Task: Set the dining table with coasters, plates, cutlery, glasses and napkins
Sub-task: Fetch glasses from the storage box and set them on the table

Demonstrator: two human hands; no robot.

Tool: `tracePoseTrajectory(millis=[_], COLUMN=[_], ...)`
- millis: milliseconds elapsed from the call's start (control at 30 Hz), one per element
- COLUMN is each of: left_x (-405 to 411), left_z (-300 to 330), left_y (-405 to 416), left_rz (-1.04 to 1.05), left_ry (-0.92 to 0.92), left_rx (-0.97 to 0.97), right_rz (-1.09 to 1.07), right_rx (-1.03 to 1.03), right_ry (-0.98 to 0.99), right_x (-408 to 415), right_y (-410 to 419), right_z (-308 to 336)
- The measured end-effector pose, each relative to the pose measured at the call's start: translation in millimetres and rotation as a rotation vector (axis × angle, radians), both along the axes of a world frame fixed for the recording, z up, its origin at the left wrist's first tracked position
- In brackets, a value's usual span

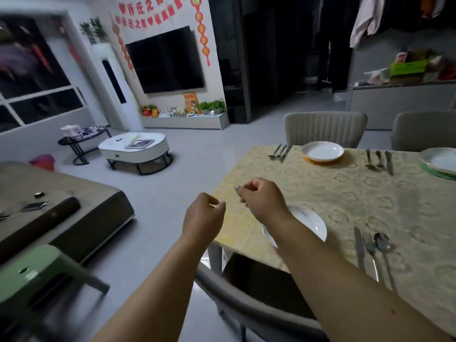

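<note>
Our left hand (204, 213) hangs off the near-left corner of the bench (320, 193), fingers loosely curled, its grip on nothing. Our right hand (261, 198) hovers just beyond it over the corner, fingers drawn together, though we cannot tell whether that grip pinches anything. Right under the right wrist sits the near plate (311, 223), with a knife, fork and spoon set (372, 253) to its right. Farther off, the far plate (322, 151) rests on an orange coaster (320, 161), cutlery (280, 152) to its left. At the far right, another plate (441, 160) lies on a green coaster (436, 172), with more cutlery (380, 162) beside it. All the plates hold nothing. No glasses or napkins show, so we judge fetching them comes next; we should carry the glasses upright and set them just beyond each knife.
</note>
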State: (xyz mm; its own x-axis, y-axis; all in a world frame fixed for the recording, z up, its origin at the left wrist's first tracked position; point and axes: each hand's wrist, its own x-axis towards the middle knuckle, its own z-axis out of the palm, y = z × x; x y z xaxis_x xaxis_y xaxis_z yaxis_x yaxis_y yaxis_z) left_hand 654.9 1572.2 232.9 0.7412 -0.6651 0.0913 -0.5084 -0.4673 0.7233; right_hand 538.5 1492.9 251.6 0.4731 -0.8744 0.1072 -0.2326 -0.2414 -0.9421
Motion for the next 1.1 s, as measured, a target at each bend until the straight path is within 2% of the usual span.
tracePoseTrajectory(millis=[500,667,1100], left_x=[181.3,233.2,435.2], left_z=[-7.1,-16.5,-14.0], left_y=[-60.9,-80.5,-38.9], left_rz=[0.001,-0.059,-0.241], left_ry=[0.071,0.092,0.169], left_rx=[-0.026,-0.012,-0.003], right_rz=[0.070,0.003,-0.213], right_rx=[0.062,0.093,0.185], right_ry=[-0.015,0.001,-0.016], right_x=[197.6,247.6,423.0], right_y=[-61.8,-75.3,-7.2], right_z=[-3.1,-11.5,-15.9])
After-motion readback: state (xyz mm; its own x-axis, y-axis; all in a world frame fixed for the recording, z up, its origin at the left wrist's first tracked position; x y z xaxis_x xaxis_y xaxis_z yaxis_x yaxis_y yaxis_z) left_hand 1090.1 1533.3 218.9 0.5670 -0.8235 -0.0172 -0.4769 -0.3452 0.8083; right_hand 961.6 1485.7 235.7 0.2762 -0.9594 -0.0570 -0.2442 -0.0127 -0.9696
